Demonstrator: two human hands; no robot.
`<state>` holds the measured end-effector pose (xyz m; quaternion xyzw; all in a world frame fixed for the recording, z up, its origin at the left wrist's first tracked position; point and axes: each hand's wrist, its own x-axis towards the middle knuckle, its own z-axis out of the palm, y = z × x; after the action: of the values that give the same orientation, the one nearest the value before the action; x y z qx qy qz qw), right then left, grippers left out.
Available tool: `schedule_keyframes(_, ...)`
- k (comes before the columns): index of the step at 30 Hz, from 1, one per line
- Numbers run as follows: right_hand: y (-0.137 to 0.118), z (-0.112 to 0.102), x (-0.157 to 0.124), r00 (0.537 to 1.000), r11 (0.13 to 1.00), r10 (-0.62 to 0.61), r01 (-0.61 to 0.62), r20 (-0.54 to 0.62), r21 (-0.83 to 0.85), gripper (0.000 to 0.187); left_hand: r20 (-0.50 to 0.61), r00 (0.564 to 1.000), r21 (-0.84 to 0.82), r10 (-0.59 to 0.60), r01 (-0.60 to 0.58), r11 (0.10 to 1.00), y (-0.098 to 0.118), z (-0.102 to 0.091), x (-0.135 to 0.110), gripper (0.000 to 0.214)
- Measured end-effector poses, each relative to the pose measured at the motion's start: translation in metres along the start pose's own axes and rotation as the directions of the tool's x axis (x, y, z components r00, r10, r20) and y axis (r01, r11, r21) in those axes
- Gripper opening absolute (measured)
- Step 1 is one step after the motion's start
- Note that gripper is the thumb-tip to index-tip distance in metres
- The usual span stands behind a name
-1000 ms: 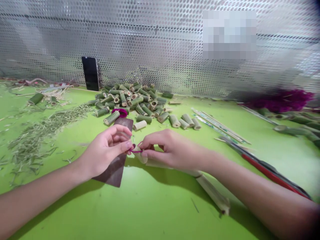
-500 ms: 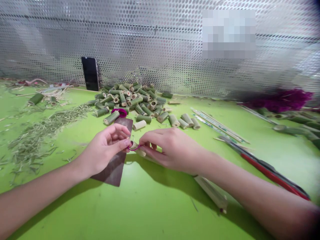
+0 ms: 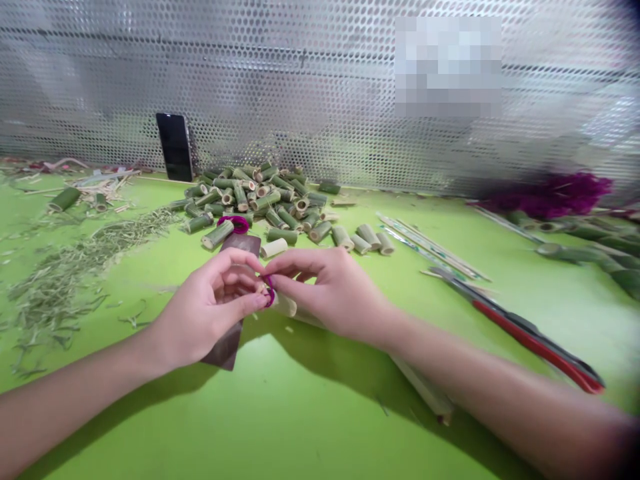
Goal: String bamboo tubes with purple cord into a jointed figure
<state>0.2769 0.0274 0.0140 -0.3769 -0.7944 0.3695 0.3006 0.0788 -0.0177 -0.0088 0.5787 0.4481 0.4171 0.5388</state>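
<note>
1. While the left hand [image 3: 205, 307] and the right hand [image 3: 325, 287] meet at the fingertips above the green table [image 3: 320, 427], a small loop of magenta cord [image 3: 269, 291] sits pinched between them. The hands are close together, and the left thumb and the right index finger look clamped on the cord, though the fingers partly hide it.
2. Just under the right fingers lies the end of a pale bamboo piece [image 3: 286, 305]. Whether the cord passes around or through it cannot be told from this view.
3. A short, firm pinch close to the cord seems the best way to work here: it keeps the loop from slackening, and steadying the bamboo with the right hand stops it rolling.
4. The cord looks thin, bright and glossy, bent into a tight curve. The bamboo is smooth and straw-coloured, with a cut end.
5. Beneath the left hand lies a dark brown card [image 3: 223, 350], and beyond it a coil of magenta cord [image 3: 239, 224] rests against a heap of green bamboo segments [image 3: 250, 197]. A phone [image 3: 175, 147] stands against a perforated metal panel [image 3: 300, 80], bamboo shavings [image 3: 65, 287] spread to the left, and a red-handled tool [image 3: 530, 347] lies to the right.
</note>
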Motion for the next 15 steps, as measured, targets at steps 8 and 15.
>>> schedule_keyframes(8,-0.011,-0.004,-0.003,0.979,0.984,0.171,-0.177,0.112,0.039,0.028,-0.049,0.998,-0.026,0.037,-0.039,0.999,0.000,0.001,0.001,0.023)
schedule_keyframes(15,-0.015,0.000,-0.007,0.986,0.984,0.162,-0.159,0.036,-0.086,0.014,-0.105,0.992,0.044,0.069,-0.065,0.997,-0.003,0.000,0.001,0.021)
